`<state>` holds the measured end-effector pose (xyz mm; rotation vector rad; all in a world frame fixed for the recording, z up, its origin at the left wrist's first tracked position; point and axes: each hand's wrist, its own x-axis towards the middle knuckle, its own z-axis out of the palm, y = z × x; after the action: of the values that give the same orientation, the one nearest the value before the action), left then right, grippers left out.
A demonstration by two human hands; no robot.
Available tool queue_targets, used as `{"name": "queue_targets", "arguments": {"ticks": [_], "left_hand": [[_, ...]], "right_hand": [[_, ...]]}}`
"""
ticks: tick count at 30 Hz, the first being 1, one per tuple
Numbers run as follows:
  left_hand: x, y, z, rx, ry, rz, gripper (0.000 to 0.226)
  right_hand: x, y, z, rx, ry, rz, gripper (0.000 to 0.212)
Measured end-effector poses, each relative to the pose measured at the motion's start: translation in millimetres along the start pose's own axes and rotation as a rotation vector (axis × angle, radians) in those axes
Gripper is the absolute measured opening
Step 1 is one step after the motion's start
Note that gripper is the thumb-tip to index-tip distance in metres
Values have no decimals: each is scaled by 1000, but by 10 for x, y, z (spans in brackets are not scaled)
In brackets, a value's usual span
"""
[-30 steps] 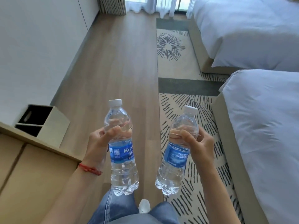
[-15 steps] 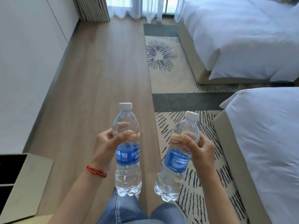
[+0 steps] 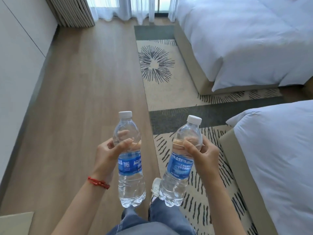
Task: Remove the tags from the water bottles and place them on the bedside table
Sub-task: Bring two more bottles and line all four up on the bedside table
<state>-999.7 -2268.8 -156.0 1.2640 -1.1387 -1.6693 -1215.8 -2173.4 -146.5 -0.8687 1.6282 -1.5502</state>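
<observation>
Crossing wood floor (image 3: pixel 81 106) w/ rug (image 3: pixel 162 85), two beds (image 3: pixel 237 36) rt.

Both forearms reach forward from the lower edge of the view, bare, the left one with a red cord bracelet (image 3: pixel 98 182) round the wrist. The left hand (image 3: pixel 108 156) grips the left bottle (image 3: pixel 129 160) just above its blue label, thumb across the near side and fingers curled behind it, seen through the clear plastic. The right hand (image 3: pixel 203 156), level with the left and well apart from it, grips the right bottle (image 3: pixel 182 160) the same way, and that bottle leans towards the right hand.
</observation>
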Motion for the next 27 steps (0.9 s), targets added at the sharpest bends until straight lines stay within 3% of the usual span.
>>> {"name": "queue_targets", "arguments": {"ticks": [6, 13, 22, 24, 27], "left_hand": [[887, 411, 625, 13, -35, 4, 75], [1937, 780, 1178, 45, -96, 12, 62], [3571, 1095, 1825, 97, -296, -26, 56], [4236, 1288, 2088, 145, -385, -70, 54], [4444, 1412, 2252, 193, -431, -41, 50]], "right_hand": [[1079, -165, -266, 40, 23, -39, 33], [2138, -293, -478, 66, 94, -74, 35], [3408, -212, -525, 26, 290, -69, 30], [3948, -205, -556, 6, 396, -39, 31], [4124, -279, -501, -20, 422, -37, 33]]}}
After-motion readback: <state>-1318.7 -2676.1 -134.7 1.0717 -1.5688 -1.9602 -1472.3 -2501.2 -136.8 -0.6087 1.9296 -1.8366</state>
